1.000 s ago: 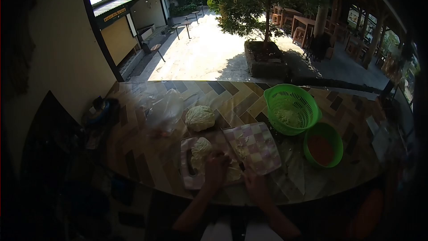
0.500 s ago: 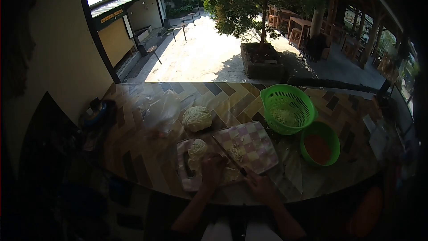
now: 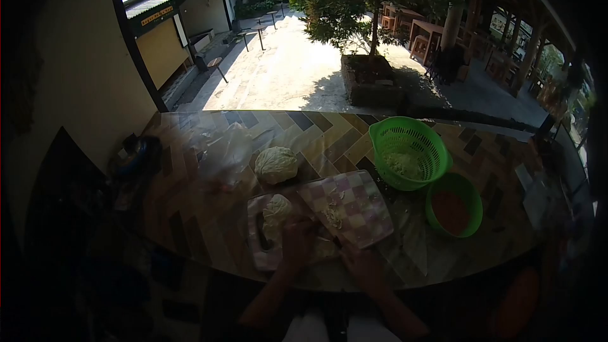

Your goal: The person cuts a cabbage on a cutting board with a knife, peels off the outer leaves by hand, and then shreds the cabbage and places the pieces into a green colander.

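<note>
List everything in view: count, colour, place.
Table: 1, brown-grey, foreground
Cutting board: 1, pink-and-white, table
Whole cabbage: 1, pale, behind board
Cabbage piece: 1, pale, board's left
Knife: 1, dark, at board
Strainer: 1, green, table's right
Shreds: uncounted, pale, board, strainer
Bowl: 1, green, beside strainer
Plastic bag: 1, clear, table's left
Tree: 1, green, courtyard
Planter: 1, grey, under tree
Stools: several, brown, outside
Left hand: 1, bare, board
Right hand: 1, bare, knife

Sun floods the pavement [image 3: 278, 69] past a pale wall [image 3: 69, 57]; a tree [image 3: 339, 6] shades tables and stools [image 3: 424, 38].
</note>
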Action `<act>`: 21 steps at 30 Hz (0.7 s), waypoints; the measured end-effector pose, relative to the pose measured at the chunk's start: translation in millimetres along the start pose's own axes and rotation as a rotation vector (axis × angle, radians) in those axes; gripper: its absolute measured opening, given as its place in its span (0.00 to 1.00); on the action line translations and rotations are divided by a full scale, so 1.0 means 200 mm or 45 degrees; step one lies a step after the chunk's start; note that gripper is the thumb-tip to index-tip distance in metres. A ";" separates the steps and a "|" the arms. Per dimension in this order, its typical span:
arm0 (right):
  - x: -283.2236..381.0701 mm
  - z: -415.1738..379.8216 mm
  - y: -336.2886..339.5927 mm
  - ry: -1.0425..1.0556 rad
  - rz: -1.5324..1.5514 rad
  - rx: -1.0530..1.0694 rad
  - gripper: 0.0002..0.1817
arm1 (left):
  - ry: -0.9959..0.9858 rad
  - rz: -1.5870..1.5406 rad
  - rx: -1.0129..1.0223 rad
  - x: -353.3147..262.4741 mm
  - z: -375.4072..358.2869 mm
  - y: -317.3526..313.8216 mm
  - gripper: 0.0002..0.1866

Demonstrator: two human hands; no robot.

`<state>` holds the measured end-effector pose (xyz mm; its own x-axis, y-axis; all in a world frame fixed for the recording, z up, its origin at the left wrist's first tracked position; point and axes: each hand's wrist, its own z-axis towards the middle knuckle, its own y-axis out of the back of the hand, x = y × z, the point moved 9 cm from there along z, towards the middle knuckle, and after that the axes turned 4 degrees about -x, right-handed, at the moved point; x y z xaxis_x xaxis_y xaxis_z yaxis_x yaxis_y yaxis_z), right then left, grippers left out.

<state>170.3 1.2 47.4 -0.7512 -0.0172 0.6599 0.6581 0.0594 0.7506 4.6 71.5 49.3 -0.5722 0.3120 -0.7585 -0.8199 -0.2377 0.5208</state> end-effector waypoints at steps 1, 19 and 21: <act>0.01 0.01 -0.02 0.016 0.019 -0.051 0.26 | 0.005 -0.019 0.021 0.00 0.01 -0.01 0.07; -0.02 0.00 0.00 -0.027 0.046 0.087 0.26 | -0.064 0.051 0.013 0.03 0.01 -0.01 0.09; -0.02 0.02 -0.03 0.067 -0.036 0.019 0.27 | -0.104 0.076 -0.011 0.01 0.01 -0.01 0.09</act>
<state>169.4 4.0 39.5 -0.7655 -0.0717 0.6395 0.6354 0.0730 0.7688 4.3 74.2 47.8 -0.6195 0.3711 -0.6917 -0.7846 -0.2657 0.5602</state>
